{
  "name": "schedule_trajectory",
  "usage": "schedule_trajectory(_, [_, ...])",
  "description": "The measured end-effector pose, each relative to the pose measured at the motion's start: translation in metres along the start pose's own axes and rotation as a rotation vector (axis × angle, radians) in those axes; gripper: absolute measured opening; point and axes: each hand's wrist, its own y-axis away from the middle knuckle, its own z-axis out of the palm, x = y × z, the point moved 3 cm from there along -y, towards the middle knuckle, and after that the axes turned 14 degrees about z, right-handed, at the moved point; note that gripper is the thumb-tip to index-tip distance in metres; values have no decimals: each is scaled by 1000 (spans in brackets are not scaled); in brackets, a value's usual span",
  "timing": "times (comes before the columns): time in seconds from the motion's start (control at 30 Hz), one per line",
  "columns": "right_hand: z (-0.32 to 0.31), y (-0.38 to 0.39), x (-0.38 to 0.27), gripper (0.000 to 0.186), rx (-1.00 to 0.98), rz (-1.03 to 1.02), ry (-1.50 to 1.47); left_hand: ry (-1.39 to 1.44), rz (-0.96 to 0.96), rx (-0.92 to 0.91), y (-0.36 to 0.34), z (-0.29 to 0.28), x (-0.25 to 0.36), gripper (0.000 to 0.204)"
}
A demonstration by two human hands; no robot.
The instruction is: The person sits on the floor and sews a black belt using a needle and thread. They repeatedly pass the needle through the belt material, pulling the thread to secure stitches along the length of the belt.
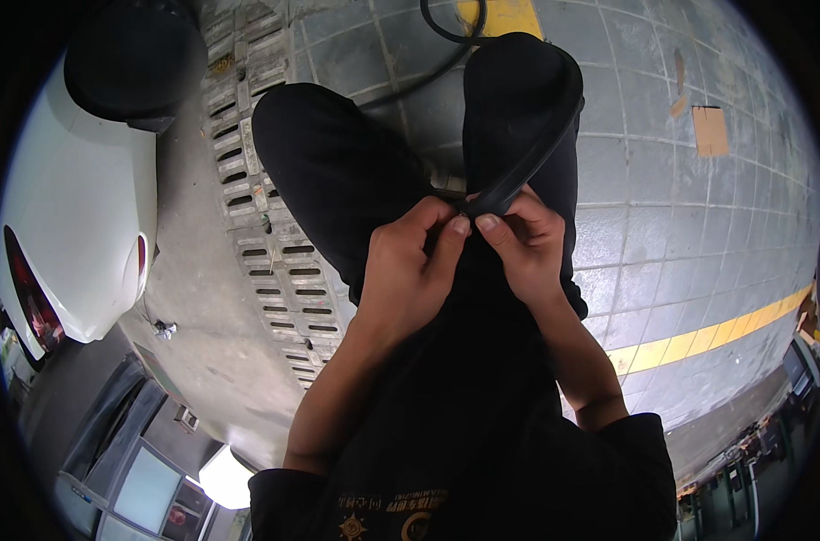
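Observation:
A long black rubber strip (541, 149), which looks like a weatherstrip, runs from my fingers up over my right knee. My left hand (408, 270) is closed, its thumb and index finger pinched at the end of the strip. Close beside it, almost touching, my right hand (529, 243) grips the strip between thumb and curled fingers. Both hands are over my lap, between my bent legs. What lies right between the fingertips is small and dark, and I cannot make it out. A further length of black hose or strip (451, 63) curls on the floor beyond my knees.
At the left stands a white car (81, 207) with a red tail light. A slotted drain grate (239, 176) runs along the floor beside my left leg. Cardboard (709, 132) lies on the grey tiles at the right, with a yellow line (699, 341) nearer. A cabinet (144, 478) is at lower left.

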Motion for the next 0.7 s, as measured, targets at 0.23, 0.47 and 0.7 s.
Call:
schedule_trajectory(0.23, [0,-4,0,11,45,257,-326,181,11,-55,-10,-8,10,10])
schedule_trajectory(0.47, [-6,-11,-26,32,144,364,-315,-82,116,-277,-30,0,-5,29])
schedule_trajectory(0.7, [-70,-25,-96,35,212,580,-1,-136,222,-511,-41,23,16,26])
